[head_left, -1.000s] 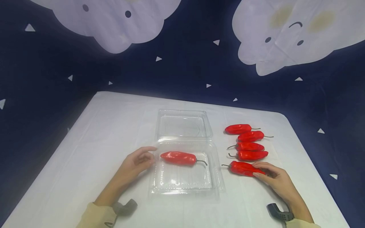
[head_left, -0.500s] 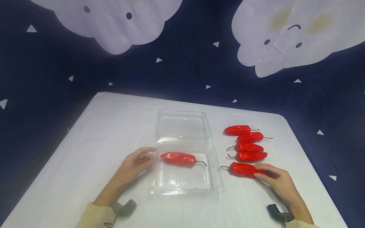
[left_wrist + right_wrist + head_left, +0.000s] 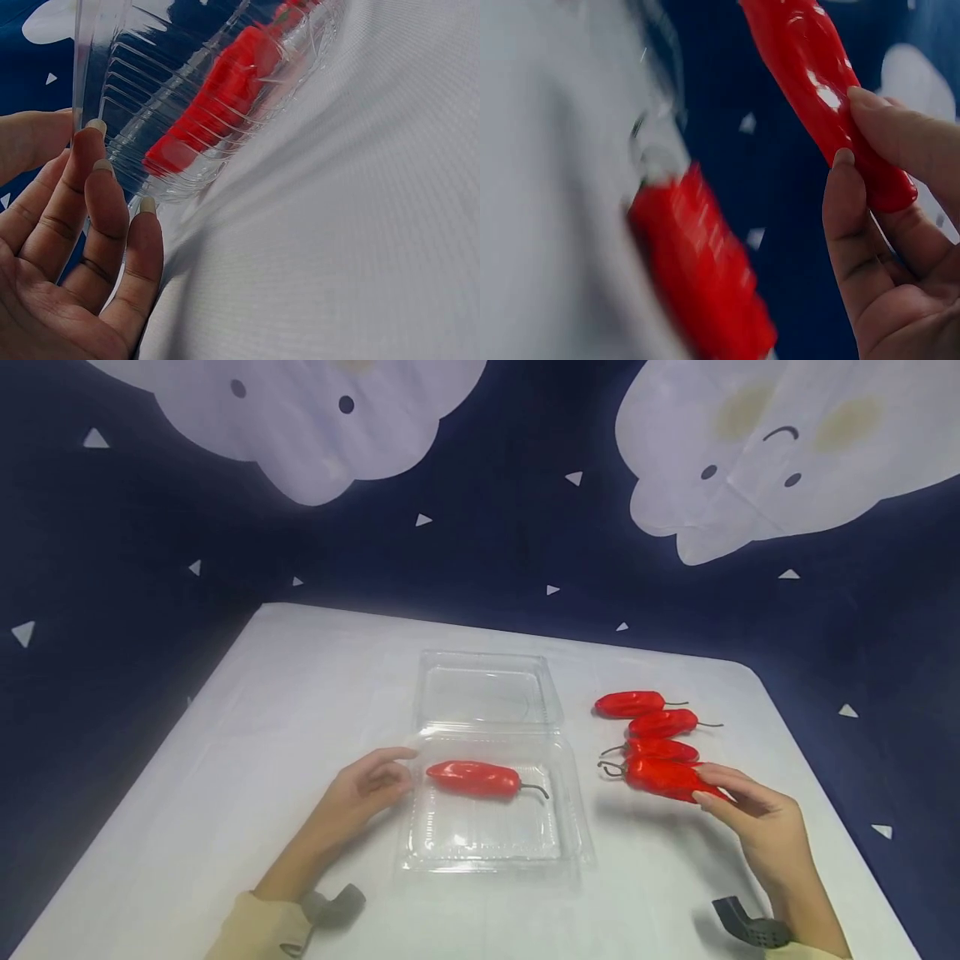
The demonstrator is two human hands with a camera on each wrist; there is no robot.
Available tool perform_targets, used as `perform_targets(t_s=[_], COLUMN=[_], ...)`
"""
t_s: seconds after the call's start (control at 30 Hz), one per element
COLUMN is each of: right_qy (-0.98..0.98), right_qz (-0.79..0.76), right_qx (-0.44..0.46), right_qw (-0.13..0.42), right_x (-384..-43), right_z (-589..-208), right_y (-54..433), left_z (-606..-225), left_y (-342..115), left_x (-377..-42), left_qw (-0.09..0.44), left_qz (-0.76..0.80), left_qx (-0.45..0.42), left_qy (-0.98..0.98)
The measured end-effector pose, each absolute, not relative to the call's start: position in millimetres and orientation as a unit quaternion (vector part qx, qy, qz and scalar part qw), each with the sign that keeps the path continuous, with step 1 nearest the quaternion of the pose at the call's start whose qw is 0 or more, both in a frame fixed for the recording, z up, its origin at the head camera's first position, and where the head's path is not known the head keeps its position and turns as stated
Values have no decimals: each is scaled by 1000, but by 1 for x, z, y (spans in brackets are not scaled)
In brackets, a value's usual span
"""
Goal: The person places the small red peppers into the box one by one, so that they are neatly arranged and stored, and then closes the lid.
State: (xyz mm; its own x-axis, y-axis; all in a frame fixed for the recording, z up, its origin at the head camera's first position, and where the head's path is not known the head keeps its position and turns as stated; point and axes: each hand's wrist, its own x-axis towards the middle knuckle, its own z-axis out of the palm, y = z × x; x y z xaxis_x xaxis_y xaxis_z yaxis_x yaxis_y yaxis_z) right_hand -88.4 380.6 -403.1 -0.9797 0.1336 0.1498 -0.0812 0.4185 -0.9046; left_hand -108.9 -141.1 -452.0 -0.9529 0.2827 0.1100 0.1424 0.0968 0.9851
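Note:
A clear plastic clamshell box (image 3: 487, 839) lies opened flat on the white table, one red chili pepper (image 3: 472, 779) in its near half. My left hand (image 3: 367, 789) pinches the box's left rim between thumb and fingertips, as the left wrist view shows with the ribbed wall (image 3: 135, 90) beside the fingers. My right hand (image 3: 768, 822) holds another red pepper (image 3: 810, 82) by its tip end, raised over the table with its stem pointing left. In the head view this pepper overlaps the nearest pepper of the row.
Right of the box, several red peppers lie in a row, the farthest pepper (image 3: 628, 704) near the back. The box's lid half (image 3: 483, 693) is folded back behind its base. A dark blue cloth (image 3: 480, 556) with clouds hangs behind the white table (image 3: 300, 693).
My right hand has lifted the nearest pepper off the table, moving up and slightly right. My left hand, the box and the pepper in it stay as they were.

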Motion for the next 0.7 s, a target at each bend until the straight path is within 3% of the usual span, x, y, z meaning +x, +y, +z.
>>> perform_targets(t_s=[0.33,0.7], right_qy=[-814,-837], right_qz=[565,519], right_qx=[111,169], right_qw=[77,44], right_x=[-96,-103], right_z=[-366,-385], right_y=[303,220], left_z=[-454,-449], left_y=[-142,-142], left_x=[-110,-108], left_qw=[70,71], left_qz=[656,645], left_qx=[125,122], left_qy=[741,751])
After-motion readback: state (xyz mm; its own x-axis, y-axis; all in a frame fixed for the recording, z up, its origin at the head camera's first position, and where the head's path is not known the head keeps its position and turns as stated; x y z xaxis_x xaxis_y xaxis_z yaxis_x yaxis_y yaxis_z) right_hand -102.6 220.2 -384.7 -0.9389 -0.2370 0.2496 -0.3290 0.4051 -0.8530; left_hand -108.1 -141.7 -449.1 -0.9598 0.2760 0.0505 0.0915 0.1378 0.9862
